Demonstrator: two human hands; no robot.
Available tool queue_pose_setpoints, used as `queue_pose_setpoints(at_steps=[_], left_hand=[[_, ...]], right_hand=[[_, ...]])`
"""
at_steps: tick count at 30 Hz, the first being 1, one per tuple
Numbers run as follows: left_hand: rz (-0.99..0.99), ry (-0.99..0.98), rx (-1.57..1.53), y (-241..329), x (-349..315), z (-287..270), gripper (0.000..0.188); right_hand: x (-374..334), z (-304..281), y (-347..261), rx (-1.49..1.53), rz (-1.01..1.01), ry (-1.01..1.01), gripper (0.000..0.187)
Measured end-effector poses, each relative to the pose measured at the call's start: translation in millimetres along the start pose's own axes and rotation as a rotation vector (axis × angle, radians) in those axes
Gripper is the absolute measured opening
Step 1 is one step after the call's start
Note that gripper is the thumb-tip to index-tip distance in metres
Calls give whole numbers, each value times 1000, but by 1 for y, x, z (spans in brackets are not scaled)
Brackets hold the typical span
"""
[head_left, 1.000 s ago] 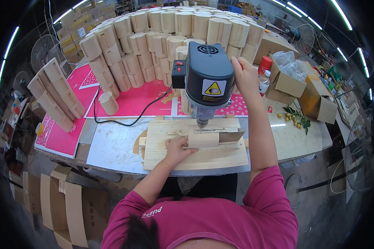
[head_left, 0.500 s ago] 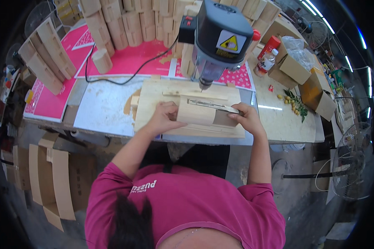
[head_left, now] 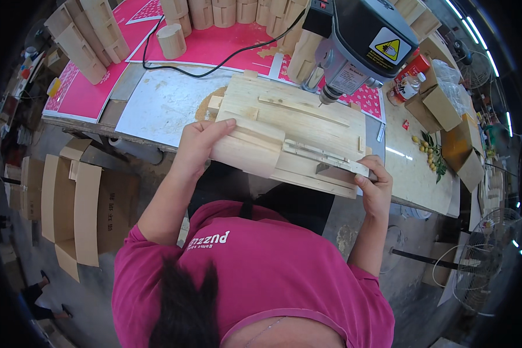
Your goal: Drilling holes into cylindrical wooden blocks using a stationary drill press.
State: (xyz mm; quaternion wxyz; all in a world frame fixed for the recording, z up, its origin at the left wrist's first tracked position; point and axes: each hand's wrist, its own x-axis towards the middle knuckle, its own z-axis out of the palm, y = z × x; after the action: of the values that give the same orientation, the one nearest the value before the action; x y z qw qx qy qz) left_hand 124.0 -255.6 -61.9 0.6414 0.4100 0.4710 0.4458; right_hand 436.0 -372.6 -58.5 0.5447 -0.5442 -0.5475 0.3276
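Observation:
My left hand [head_left: 202, 144] grips a pale wooden block with a rounded face [head_left: 249, 152], its thumb on top and the fingers mostly hidden. To the right, my right hand [head_left: 377, 181] pinches the outer end of a thin, light-coloured slotted strip [head_left: 325, 155]. The strip's inner end lies close by the block's right end; whether they touch I cannot tell. Both pieces are over a flat wooden board [head_left: 307, 107] with narrow battens on it. Beyond my hands stands a dark bench drill [head_left: 359, 49], its bit pointing down above the board.
Several rounded wooden blocks [head_left: 200, 13] stand at the back on pink sheets, with one short block [head_left: 171, 42] apart. A black cable [head_left: 214, 71] crosses the table. At right are a bottle [head_left: 404, 90], cartons [head_left: 438, 110] and yellow fruit [head_left: 430, 152]. Open cardboard boxes [head_left: 87, 214] sit at lower left.
The slotted strip, formerly lying along the block, is now drawn off to its right. My hands are farther apart, the block has shifted left, and the view has turned.

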Motion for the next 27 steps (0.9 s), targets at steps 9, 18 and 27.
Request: queue_pose_setpoints(at_steps=[9,18,27], left_hand=[[-32,-191,74,-36,14,19,30],[383,-510,460,-72,37,29,51],[879,-164,974,-98,79,65,59]], right_hand=[[5,13,24,77,101,-22,22],[26,-5,66,-72,51,20,21],[68,-16,87,-202,-33,176,24]])
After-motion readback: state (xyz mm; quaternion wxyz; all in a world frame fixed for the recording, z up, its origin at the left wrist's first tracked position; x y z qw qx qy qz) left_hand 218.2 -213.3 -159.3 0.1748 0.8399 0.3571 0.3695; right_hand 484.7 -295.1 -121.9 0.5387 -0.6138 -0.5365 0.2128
